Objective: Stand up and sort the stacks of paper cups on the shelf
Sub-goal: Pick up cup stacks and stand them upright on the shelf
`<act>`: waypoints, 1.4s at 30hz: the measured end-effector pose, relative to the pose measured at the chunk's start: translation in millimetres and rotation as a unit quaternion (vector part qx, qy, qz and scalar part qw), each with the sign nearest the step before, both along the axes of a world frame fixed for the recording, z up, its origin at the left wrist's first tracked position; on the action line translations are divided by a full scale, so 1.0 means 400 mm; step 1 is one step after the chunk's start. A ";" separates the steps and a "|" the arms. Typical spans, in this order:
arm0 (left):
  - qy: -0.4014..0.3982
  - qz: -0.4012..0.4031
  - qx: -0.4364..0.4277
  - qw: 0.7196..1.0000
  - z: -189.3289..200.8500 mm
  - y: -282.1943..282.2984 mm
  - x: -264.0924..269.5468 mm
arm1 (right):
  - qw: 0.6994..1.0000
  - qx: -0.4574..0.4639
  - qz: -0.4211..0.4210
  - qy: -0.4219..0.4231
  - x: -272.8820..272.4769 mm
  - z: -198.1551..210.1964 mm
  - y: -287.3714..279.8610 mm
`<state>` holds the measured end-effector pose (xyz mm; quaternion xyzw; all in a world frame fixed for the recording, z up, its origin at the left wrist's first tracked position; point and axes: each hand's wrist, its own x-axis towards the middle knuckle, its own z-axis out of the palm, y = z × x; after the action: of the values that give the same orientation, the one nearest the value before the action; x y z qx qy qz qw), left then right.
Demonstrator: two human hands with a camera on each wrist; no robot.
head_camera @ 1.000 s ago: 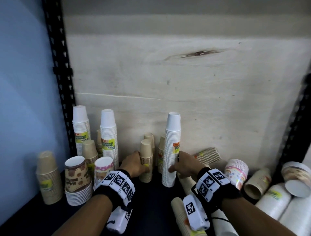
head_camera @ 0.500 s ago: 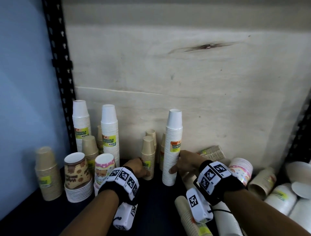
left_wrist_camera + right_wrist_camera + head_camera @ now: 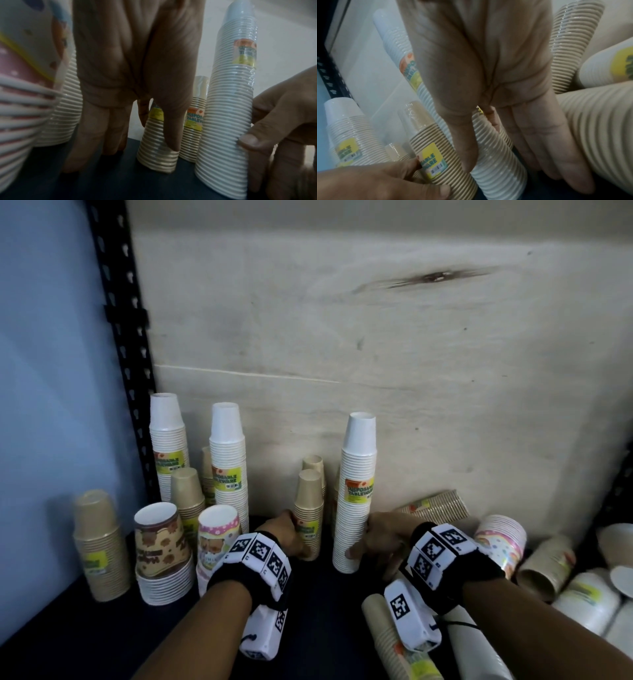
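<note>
A short stack of brown cups stands upright on the dark shelf, near the plywood back wall. My left hand pinches its lower part, with the thumb in front and a finger behind. Just to the right stands a tall white cup stack with a yellow label. My right hand grips it low down, its thumb lying along the front. In the left wrist view the brown stack and the white stack stand side by side, a little apart.
Two tall white stacks and a brown one stand at the back left, with printed-cup stacks in front. Another brown stack stands behind the held one. Several stacks lie toppled at right and under my right wrist. A black upright bounds the left.
Both hands stay on the same two stacks. My right thumb has come round onto the front of the white stack. The view has shifted slightly.
</note>
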<state>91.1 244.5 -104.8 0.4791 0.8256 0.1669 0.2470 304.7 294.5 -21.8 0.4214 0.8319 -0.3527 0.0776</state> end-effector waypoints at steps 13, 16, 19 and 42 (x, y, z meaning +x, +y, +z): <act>0.015 0.016 -0.014 1.000 0.028 -0.030 0.032 | 0.998 -0.051 0.008 -0.021 -0.015 -0.001 0.011; 0.025 0.020 -0.019 0.999 0.021 -0.030 0.032 | 0.998 -0.063 0.012 -0.028 -0.016 -0.001 0.017; 0.025 0.019 -0.012 0.999 0.020 -0.029 0.034 | 0.998 -0.057 0.017 -0.021 -0.015 -0.003 0.021; 0.040 0.025 -0.008 0.999 0.035 -0.041 0.045 | 1.000 -0.016 0.022 -0.002 -0.030 -0.015 0.027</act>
<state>108.9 227.9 -91.0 0.4627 0.8478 0.1472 0.2133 292.6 305.5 -27.9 0.4026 0.8350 -0.3632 0.0938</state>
